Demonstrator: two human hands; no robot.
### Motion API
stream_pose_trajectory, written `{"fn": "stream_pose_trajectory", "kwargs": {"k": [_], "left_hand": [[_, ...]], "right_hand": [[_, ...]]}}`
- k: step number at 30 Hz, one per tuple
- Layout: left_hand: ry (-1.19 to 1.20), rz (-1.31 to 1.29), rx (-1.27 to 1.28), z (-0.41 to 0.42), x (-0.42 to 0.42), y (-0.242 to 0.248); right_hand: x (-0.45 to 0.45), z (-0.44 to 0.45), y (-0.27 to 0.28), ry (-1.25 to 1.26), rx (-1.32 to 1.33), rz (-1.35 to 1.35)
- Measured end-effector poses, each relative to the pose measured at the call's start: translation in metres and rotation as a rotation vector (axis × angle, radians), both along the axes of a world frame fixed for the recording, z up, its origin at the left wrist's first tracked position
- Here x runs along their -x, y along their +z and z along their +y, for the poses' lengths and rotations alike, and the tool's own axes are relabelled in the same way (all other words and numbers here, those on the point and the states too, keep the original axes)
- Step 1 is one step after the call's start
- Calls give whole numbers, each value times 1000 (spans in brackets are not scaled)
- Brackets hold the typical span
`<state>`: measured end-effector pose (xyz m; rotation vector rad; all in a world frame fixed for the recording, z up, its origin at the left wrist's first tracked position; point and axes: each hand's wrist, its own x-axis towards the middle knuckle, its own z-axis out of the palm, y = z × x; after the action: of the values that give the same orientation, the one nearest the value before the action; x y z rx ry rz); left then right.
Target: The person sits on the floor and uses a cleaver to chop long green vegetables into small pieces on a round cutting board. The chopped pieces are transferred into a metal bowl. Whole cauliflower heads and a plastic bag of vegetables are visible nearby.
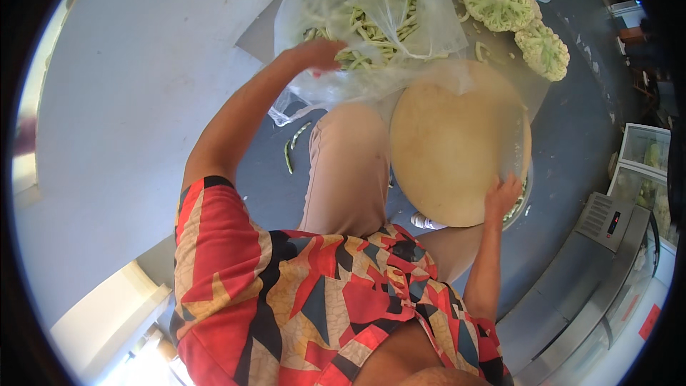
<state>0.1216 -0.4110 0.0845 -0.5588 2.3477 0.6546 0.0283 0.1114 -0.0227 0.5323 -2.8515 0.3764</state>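
Observation:
My left hand, partly blurred, is at the near left edge of an open clear plastic bag full of long green beans; its fingertips are indistinct, so a hold cannot be told. A round wooden cutting board lies to the right of my left knee. My right hand is at the board's near right edge, fingers curled. A greyish blurred patch stretches over the board beyond it; whether it is a blade cannot be told. Under that edge shows part of a bowl with cut green pieces.
Two cauliflower heads lie at the back right, with loose bean pieces nearby. Two beans are on the grey floor beside my left knee. A pale surface spans the left. Glass-fronted metal cabinets stand at right.

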Motion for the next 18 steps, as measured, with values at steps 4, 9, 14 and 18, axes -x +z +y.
{"fn": "stream_pose_trajectory", "kwargs": {"k": [4,9,14,18], "left_hand": [[-106,664,239,-38,37,-24],[-185,1366,210,-37,87,75],[17,1213,-45,-34,80,120],[-17,584,-482,-3,42,76]], "right_hand": [[-3,-112,58,454,260,94],[-18,-280,116,996,636,-228],[42,-394,76,960,396,-267],[137,-419,48,656,48,-315]]}}
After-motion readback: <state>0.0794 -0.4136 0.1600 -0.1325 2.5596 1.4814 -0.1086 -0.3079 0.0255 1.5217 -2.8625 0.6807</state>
